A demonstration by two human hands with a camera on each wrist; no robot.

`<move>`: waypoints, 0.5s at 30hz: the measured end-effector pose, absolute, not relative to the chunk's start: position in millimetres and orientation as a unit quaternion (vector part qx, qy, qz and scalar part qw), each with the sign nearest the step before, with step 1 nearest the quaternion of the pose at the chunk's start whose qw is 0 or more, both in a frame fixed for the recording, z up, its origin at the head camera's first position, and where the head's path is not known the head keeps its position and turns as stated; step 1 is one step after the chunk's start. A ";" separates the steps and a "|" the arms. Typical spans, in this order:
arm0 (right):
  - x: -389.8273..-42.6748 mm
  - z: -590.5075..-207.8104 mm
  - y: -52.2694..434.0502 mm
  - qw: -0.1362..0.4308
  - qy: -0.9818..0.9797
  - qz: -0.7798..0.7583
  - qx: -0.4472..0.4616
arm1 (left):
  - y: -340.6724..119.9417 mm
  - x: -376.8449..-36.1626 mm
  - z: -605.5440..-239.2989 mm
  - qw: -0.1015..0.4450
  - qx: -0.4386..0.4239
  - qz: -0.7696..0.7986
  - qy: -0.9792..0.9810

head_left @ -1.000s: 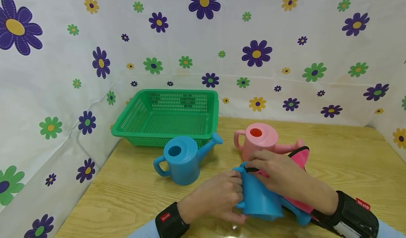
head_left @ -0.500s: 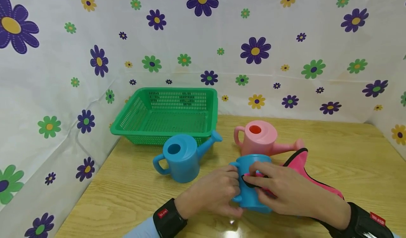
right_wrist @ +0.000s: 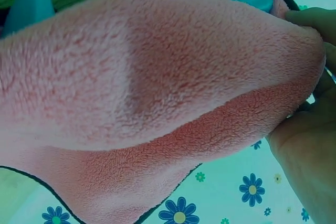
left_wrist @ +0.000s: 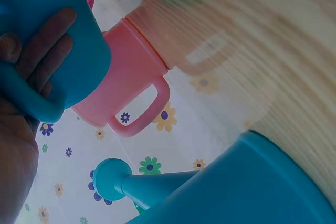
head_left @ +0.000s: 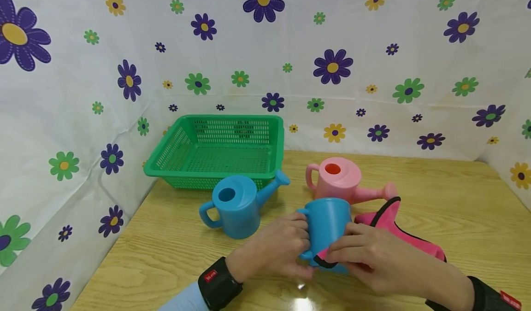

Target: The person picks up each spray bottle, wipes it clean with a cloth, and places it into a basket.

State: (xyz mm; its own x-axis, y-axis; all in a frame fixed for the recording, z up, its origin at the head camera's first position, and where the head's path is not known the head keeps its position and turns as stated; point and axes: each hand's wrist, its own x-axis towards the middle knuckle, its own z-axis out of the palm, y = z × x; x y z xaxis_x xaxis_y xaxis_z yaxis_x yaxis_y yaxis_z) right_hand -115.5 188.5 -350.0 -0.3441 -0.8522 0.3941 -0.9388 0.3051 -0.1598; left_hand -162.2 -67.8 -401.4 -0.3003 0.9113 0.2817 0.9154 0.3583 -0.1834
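Blue can [head_left: 327, 219] stands near the front of the surface [head_left: 456, 200]. We steady it with the left hand [head_left: 282, 249], fingers curled round its handle, so the right hand [head_left: 373, 255] can press a pinched pink cloth [head_left: 390, 223] against its side. We count three cans: two blue, one pink [head_left: 338, 179]. One cloth. One green basket [head_left: 220, 152] stands behind.

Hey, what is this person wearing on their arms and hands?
Both hands are bare, with no gloves or rings to be seen. The left hand has a black wrist strap with a small red label with white lettering, above a light blue sleeve. The right hand has a black strap too, with a red tag, mostly cut off at the frame's edge.
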 end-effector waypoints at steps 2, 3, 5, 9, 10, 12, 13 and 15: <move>-114.1 -350.3 189.3 0.128 -0.791 0.187 0.568 | -68.9 -162.7 -400.5 0.173 -0.563 -0.008 -0.808; -113.5 -350.4 189.7 0.129 -0.789 0.191 0.569 | -69.5 -163.0 -400.2 0.175 -0.562 -0.010 -0.809; -112.1 -350.4 190.5 0.135 -0.785 0.197 0.571 | -70.7 -163.8 -400.0 0.178 -0.560 -0.014 -0.809; -110.5 -350.6 190.8 0.139 -0.783 0.203 0.571 | -72.7 -164.9 -400.7 0.190 -0.557 -0.024 -0.808; -110.3 -350.8 190.7 0.141 -0.783 0.203 0.571 | -73.1 -165.1 -401.0 0.192 -0.557 -0.025 -0.808; -110.2 -351.7 190.5 0.144 -0.783 0.203 0.571 | -73.8 -165.3 -401.6 0.194 -0.557 -0.028 -0.807; -110.2 -352.3 190.4 0.147 -0.782 0.203 0.571 | -74.1 -165.4 -401.9 0.194 -0.557 -0.029 -0.807; -110.5 -353.4 190.4 0.153 -0.780 0.203 0.572 | -74.6 -165.3 -402.3 0.194 -0.557 -0.029 -0.807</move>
State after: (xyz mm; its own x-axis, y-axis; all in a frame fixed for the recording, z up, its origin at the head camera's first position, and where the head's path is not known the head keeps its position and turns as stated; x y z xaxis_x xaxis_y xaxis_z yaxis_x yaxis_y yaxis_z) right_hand -110.5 190.4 -353.4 -0.2991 -0.8303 0.4703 -0.9542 0.2638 -0.1411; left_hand -165.3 -74.6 -402.3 -0.3045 0.8879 0.3447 0.9101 0.3780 -0.1697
